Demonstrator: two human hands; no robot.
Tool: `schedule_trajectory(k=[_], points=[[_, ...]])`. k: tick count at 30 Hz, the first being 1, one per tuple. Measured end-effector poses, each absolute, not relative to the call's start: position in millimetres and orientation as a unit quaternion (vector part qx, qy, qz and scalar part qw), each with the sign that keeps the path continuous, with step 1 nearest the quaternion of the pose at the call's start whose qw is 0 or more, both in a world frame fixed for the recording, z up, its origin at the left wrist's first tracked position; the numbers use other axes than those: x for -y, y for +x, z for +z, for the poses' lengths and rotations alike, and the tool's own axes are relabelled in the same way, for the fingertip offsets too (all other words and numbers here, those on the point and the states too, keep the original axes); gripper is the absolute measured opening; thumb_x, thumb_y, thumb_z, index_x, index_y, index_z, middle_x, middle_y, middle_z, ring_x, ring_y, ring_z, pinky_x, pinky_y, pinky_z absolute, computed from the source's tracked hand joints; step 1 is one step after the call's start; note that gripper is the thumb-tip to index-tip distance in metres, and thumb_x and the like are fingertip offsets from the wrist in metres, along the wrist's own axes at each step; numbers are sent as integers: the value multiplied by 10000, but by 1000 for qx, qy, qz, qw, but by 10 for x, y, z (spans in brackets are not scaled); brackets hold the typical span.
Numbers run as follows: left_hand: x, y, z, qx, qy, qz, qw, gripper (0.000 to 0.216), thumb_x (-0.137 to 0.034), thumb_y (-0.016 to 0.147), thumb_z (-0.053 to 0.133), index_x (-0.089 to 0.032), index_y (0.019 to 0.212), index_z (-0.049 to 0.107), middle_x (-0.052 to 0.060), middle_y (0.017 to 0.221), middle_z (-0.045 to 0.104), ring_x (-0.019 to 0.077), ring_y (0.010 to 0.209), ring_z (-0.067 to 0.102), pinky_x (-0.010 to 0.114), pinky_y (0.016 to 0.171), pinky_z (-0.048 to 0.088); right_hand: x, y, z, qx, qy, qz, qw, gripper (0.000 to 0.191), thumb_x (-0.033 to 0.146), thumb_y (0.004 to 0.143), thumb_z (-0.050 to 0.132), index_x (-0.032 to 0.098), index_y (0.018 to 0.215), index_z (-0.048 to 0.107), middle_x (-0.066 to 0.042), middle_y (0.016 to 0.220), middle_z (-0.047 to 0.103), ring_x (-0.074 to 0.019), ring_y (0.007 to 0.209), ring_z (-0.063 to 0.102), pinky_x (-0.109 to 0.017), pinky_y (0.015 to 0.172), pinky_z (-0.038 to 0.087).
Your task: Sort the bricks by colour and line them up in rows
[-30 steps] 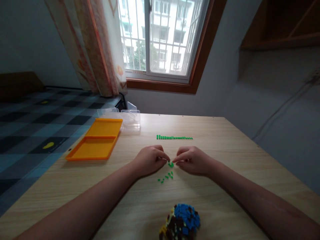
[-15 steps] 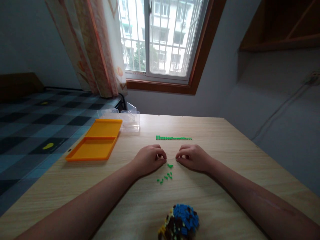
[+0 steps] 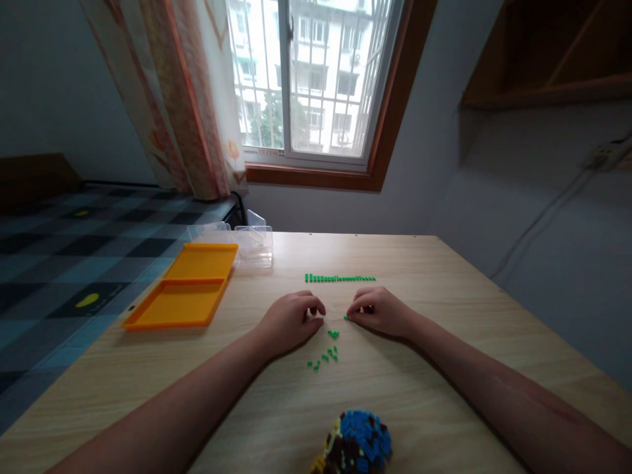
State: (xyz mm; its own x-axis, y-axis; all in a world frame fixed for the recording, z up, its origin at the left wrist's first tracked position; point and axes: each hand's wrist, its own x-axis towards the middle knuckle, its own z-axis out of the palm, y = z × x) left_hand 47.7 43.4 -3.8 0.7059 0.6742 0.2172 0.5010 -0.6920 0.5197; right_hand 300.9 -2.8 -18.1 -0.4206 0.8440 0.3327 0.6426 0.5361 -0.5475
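Looks like a sorting step with tiny green bricks, centre frame. Right hand pinches one green brick at its fingertips. Left hand is curled on the table; can't tell if it holds anything. Loose bricks lie just below, row just above. Any next move calls for a fine pinch and careful alignment.

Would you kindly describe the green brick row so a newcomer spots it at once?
Find the wooden table under the window. Beyond the left hand and right hand lies the green brick row. It is one straight line, unlike the loose green pieces scattered nearer.
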Motion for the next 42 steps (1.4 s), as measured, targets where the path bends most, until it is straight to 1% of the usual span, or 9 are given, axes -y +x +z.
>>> schedule_trajectory(k=[4, 8, 12, 17, 20, 24, 28, 33, 42], points=[[-415, 484, -35, -343, 896, 199, 200, 106, -183, 758, 628, -199, 854, 670, 11, 826, 638, 156, 731, 576, 258, 649, 417, 21, 3018, -179, 833, -433, 176, 297, 106, 195, 846, 686, 189, 803, 783, -32, 747, 658, -106, 608, 562, -219, 582, 439], [-389, 490, -24, -346, 896, 199, 196, 68, -170, 756, 612, -187, 817, 638, 16, 813, 617, 158, 733, 567, 260, 649, 413, 20, 3023, -178, 829, -437, 173, 303, 102, 163, 822, 690, 190, 847, 786, -29, 772, 668, -96, 591, 553, -207, 565, 435], [-374, 488, -10, -341, 896, 204, 200, 48, -166, 766, 603, -181, 784, 645, 22, 804, 607, 147, 708, 555, 255, 646, 417, 33, 2991, -199, 837, -429, 167, 294, 118, 176, 832, 685, 210, 855, 797, -27, 777, 682, -98, 597, 563, -210, 569, 432], [-369, 487, -16, -338, 890, 209, 222, 83, -137, 769, 601, -173, 743, 671, 32, 828, 618, 125, 672, 560, 243, 631, 426, 0, 3026, -175, 839, -432, 145, 299, 122, 191, 847, 669, 205, 826, 788, -32, 769, 693, -105, 604, 568, -226, 588, 435], [-375, 488, -25, -338, 891, 206, 223, 112, -117, 773, 593, -173, 742, 686, 33, 825, 625, 124, 676, 574, 242, 634, 434, -109, 3277, -118, 806, -468, 119, 342, 154, 253, 877, 648, 189, 829, 781, -45, 735, 691, -123, 604, 570, -238, 565, 432], [-387, 487, -36, -336, 893, 211, 213, 112, -118, 772, 602, -175, 758, 699, 36, 837, 637, 128, 687, 585, 242, 640, 449, -281, 3782, -134, 711, -589, 31, 383, 242, 384, 868, 648, 186, 831, 782, -65, 763, 727, -153, 614, 590, -270, 577, 452], [-396, 481, -53, -335, 891, 215, 219, 120, -143, 791, 604, -181, 793, 718, 39, 865, 649, 126, 677, 592, 244, 636, 460, -353, 4035, -275, 671, -655, 20, 346, 226, 373, 828, 648, 199, 831, 792, -50, 774, 753, -166, 627, 618, -283, 614, 472], [-414, 476, -75, -330, 890, 225, 221, 168, -122, 807, 582, -187, 793, 736, 39, 869, 657, 126, 698, 602, 239, 653, 459, -362, 3962, -353, 690, -663, 24, 289, 192, 339, 830, 644, 226, 836, 799, -32, 821, 761, -175, 708, 651, -277, 656, 465], [-407, 486, -49, -333, 891, 224, 214, 173, -91, 811, 588, -180, 767, 729, 40, 858, 660, 140, 735, 605, 245, 675, 453, -360, 3877, -313, 689, -668, 20, 281, 195, 336, 843, 629, 240, 847, 798, -22, 844, 755, -175, 735, 640, -282, 681, 450]])
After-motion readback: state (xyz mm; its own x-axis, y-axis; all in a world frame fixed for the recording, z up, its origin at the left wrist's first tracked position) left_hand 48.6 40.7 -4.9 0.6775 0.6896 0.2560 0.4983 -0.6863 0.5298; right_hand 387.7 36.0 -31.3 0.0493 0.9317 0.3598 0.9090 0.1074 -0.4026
